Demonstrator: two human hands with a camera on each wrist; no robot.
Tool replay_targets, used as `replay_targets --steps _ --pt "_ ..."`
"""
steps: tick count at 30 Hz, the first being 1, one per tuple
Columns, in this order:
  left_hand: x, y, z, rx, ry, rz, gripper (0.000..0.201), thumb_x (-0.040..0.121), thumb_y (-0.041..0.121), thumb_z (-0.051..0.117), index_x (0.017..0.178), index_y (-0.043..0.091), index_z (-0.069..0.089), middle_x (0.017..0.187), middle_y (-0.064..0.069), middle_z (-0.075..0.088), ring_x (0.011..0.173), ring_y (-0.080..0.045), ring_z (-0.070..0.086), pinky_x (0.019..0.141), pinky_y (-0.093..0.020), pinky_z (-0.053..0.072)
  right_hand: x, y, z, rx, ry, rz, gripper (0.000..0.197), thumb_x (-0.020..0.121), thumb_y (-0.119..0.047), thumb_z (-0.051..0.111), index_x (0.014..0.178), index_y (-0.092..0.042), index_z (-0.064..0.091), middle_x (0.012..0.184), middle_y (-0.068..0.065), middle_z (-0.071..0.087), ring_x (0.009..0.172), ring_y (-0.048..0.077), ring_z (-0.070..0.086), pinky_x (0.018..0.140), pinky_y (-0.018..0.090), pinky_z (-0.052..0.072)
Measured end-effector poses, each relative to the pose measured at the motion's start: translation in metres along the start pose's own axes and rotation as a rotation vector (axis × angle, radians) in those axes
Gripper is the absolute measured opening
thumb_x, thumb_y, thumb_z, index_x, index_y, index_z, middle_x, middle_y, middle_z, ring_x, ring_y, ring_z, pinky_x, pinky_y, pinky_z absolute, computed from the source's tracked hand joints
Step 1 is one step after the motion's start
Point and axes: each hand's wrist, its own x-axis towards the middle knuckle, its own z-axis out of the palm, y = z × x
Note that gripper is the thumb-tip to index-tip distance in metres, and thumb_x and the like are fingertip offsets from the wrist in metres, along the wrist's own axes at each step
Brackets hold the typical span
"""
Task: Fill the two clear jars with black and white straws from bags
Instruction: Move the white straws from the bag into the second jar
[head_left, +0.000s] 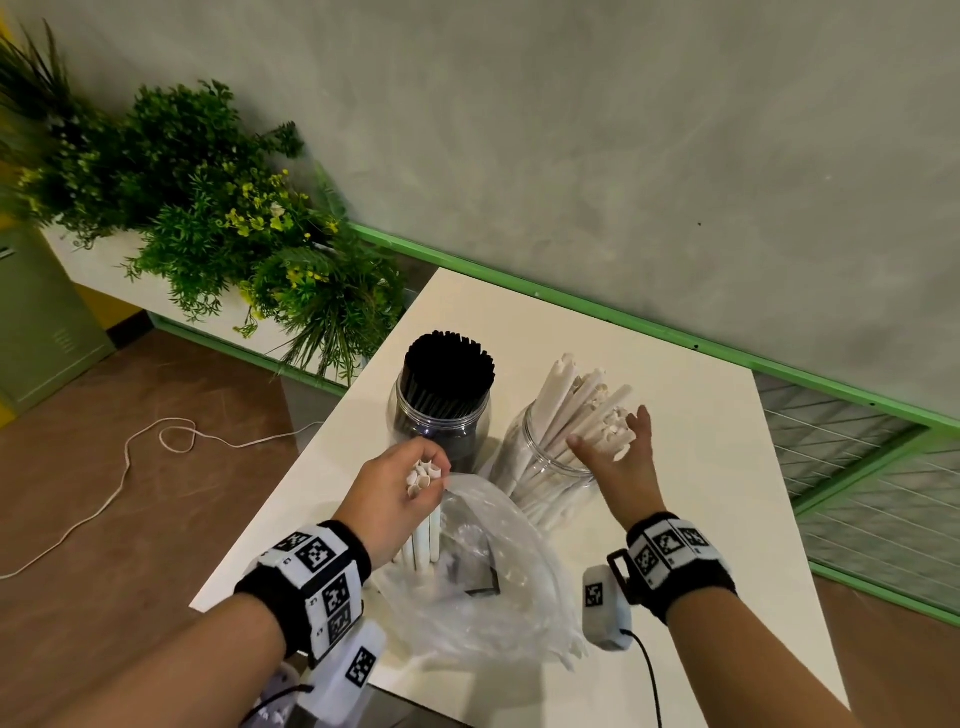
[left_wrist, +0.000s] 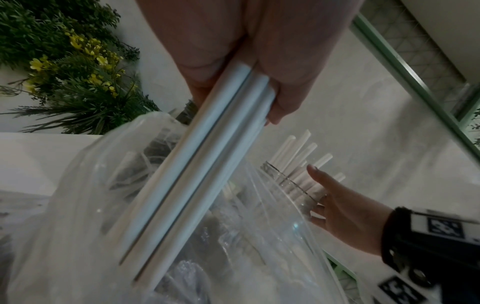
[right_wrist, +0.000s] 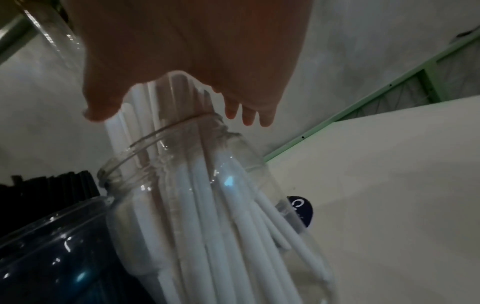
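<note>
My left hand (head_left: 410, 483) grips a bundle of white straws (head_left: 427, 525) upright above a crumpled clear plastic bag (head_left: 483, 587); the left wrist view shows the white straw bundle (left_wrist: 192, 174) running down into the clear bag (left_wrist: 85, 216). Behind stands a clear jar (head_left: 441, 415) packed with black straws (head_left: 449, 364). To its right, a second clear jar (head_left: 545, 483) holds leaning white straws (head_left: 582, 410). My right hand (head_left: 618, 447) is spread open against those straws' upper ends, above the jar's mouth (right_wrist: 168, 142). The black straw jar (right_wrist: 52, 236) shows beside it.
The white table (head_left: 701, 467) stands against a grey wall with a green rail (head_left: 675, 338). Leafy plants with yellow flowers (head_left: 218, 218) sit left of the table. A white cord (head_left: 124, 467) lies on the brown floor. A wire grid panel (head_left: 857, 467) is at right.
</note>
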Motion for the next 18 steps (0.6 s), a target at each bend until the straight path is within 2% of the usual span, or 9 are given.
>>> replay_targets --steps 2,4,7,9,11,15,18 --pt "0.0 -0.001 0.0 0.008 0.001 -0.002 0.019 0.085 0.008 0.061 0.084 0.027 0.058 0.084 0.007 0.061 0.068 -0.004 0.054 0.059 -0.011 0.04 0.01 -0.007 0.006 0.027 0.016 0.004 0.116 0.065 -0.043 0.084 0.151 -0.028 0.007 0.152 0.001 0.029 0.14 0.017 0.03 0.114 0.041 0.03" --pt "0.0 -0.001 0.0 0.01 0.004 -0.003 0.019 0.085 0.008 0.061 0.084 0.027 0.058 0.085 0.007 0.062 0.07 -0.005 0.055 0.06 -0.011 0.041 0.017 -0.011 0.013 -0.002 0.056 -0.001 0.11 0.069 -0.037 0.085 0.15 -0.026 0.012 0.149 0.004 0.035 0.137 0.02 0.035 0.112 0.039 0.033" --pt "0.0 -0.002 0.0 0.012 0.007 -0.001 0.018 0.085 0.009 0.062 0.084 0.026 0.058 0.085 0.007 0.061 0.065 -0.002 0.053 0.057 -0.01 0.038 0.021 -0.014 0.022 -0.071 0.161 -0.038 0.088 0.076 -0.028 0.08 0.146 -0.016 0.028 0.142 0.007 0.041 0.132 0.022 0.039 0.101 0.027 0.034" --pt "0.0 -0.002 0.0 0.01 0.007 -0.002 0.017 0.086 0.009 0.061 0.084 0.026 0.058 0.084 0.007 0.06 0.061 -0.001 0.052 0.055 -0.01 0.037 0.02 -0.016 0.027 -0.097 0.217 -0.081 0.071 0.08 -0.018 0.075 0.139 -0.008 0.038 0.132 0.009 0.044 0.121 0.024 0.045 0.09 0.023 0.034" --pt "0.0 -0.003 0.001 0.01 0.004 -0.003 0.018 0.086 0.01 0.061 0.084 0.027 0.058 0.084 0.007 0.06 0.061 -0.002 0.052 0.055 -0.01 0.038 0.023 -0.021 0.027 -0.133 0.267 -0.164 0.057 0.081 -0.012 0.071 0.131 -0.003 0.045 0.124 0.011 0.046 0.111 0.025 0.05 0.084 0.02 0.033" --pt "0.001 -0.004 0.001 0.01 0.006 -0.003 0.018 0.086 0.01 0.061 0.084 0.028 0.058 0.084 0.007 0.06 0.065 -0.002 0.053 0.058 -0.011 0.04 0.035 -0.036 0.018 -0.212 0.264 -0.304 0.053 0.084 -0.008 0.068 0.132 -0.002 0.045 0.129 0.011 0.043 0.11 0.02 0.048 0.09 0.022 0.035" --pt "0.001 -0.006 0.001 0.003 0.005 -0.001 0.019 0.085 0.01 0.062 0.084 0.029 0.058 0.082 0.008 0.061 0.067 -0.003 0.054 0.059 -0.011 0.04 0.04 -0.029 0.012 -0.247 0.244 -0.336 0.059 0.083 -0.007 0.07 0.135 -0.004 0.043 0.131 0.014 0.039 0.117 0.025 0.046 0.099 0.027 0.036"
